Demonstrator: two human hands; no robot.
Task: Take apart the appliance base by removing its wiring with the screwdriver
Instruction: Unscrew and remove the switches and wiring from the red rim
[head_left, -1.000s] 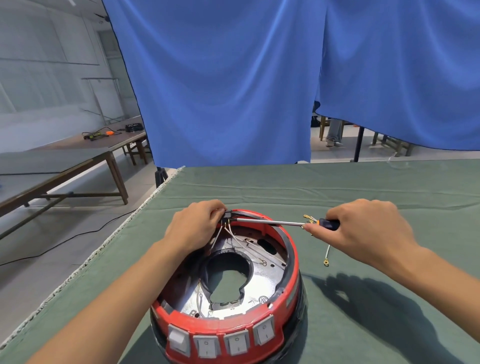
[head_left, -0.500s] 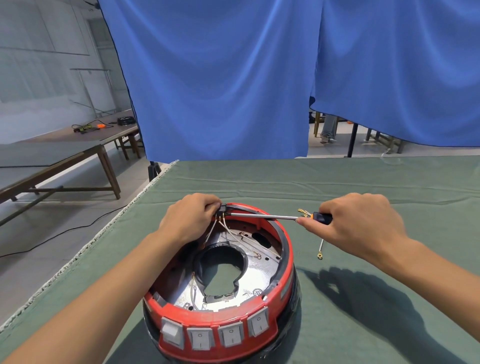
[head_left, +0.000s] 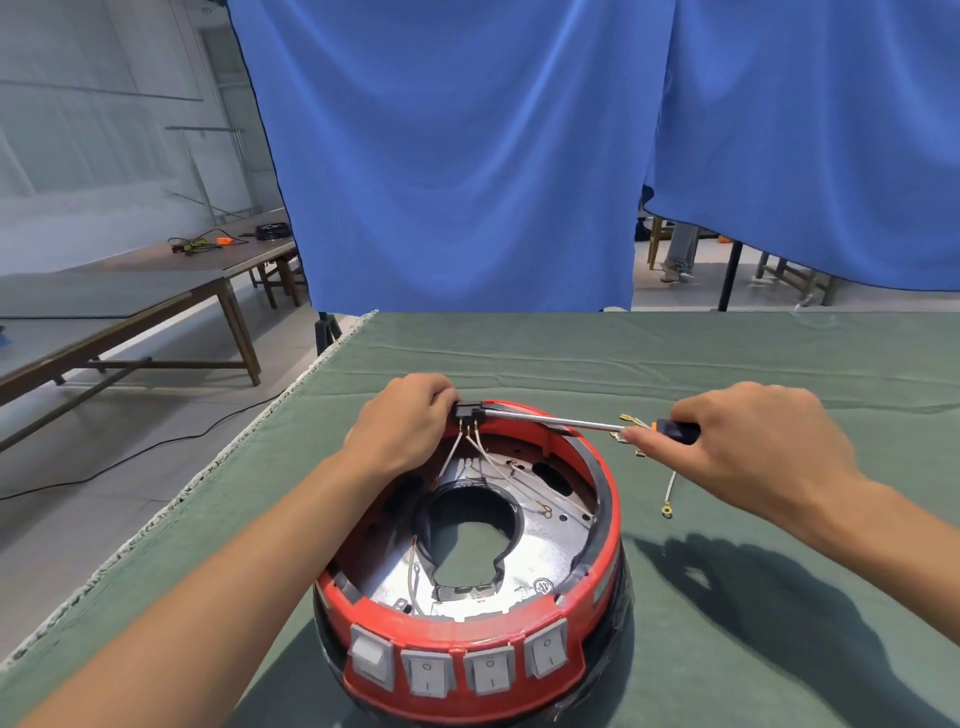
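The appliance base (head_left: 470, 566), red-rimmed and turned open side up, sits on the green cloth (head_left: 727, 364) just below both hands. The left hand (head_left: 402, 423) curls over the far rim and pinches a small black connector block (head_left: 466, 413) at its fingertips, from which white wires (head_left: 485, 457) run down into the metal pan. The right hand (head_left: 748, 447) grips the screwdriver (head_left: 597, 423) by its dark handle, shaft lying across the rim, tip meeting the block right beside the left fingers. Some wiring is already out: a loose lead with brass terminals (head_left: 667, 493) lies on the cloth just under the right fingers. Much is left, by my reading: the block's wires are attached, another wire sits near the switch row (head_left: 457, 667), and whether the tip is seated in a screw is probably too small to tell.
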